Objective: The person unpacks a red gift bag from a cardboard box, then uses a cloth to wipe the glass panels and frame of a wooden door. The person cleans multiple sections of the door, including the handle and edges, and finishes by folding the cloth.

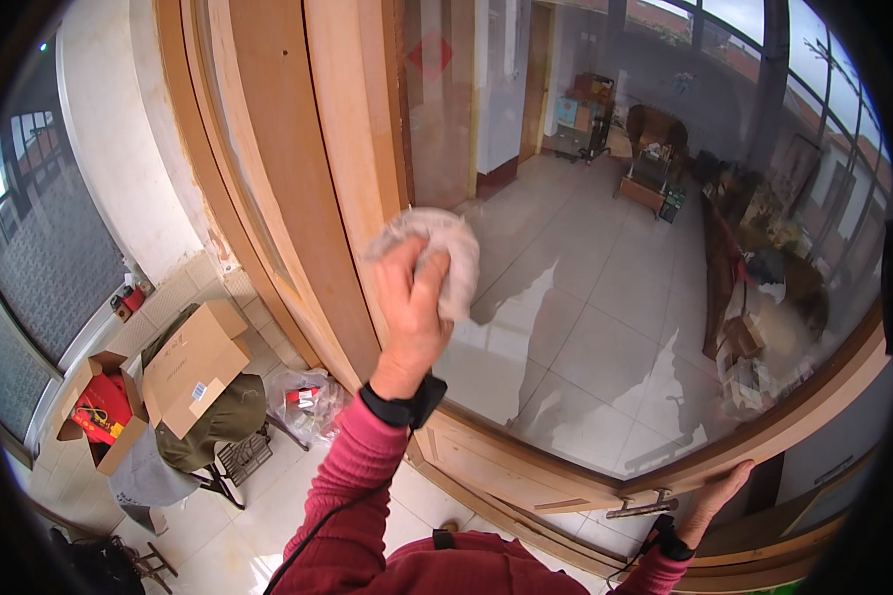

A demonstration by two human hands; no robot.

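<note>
A pale, crumpled cloth [459, 275] is in my left hand [409, 305], pressed near the left side of a large glass pane [588, 297]. The pane sits in a wooden door [506, 465], and its surface mirrors part of the room. My right hand [718, 487] grips the outer edge of this door, just right of a metal handle [644, 508]. Some of the right fingers are hidden by the edge. Dark bands with cords circle both wrists.
To the left, an open cardboard box [111, 416] with red items stands beside a larger cardboard box [193, 364] on a cloth-draped stand with a metal treadle [244, 455]. A clear plastic bag [309, 401] lies nearby. A wooden door frame [290, 186] rises at left.
</note>
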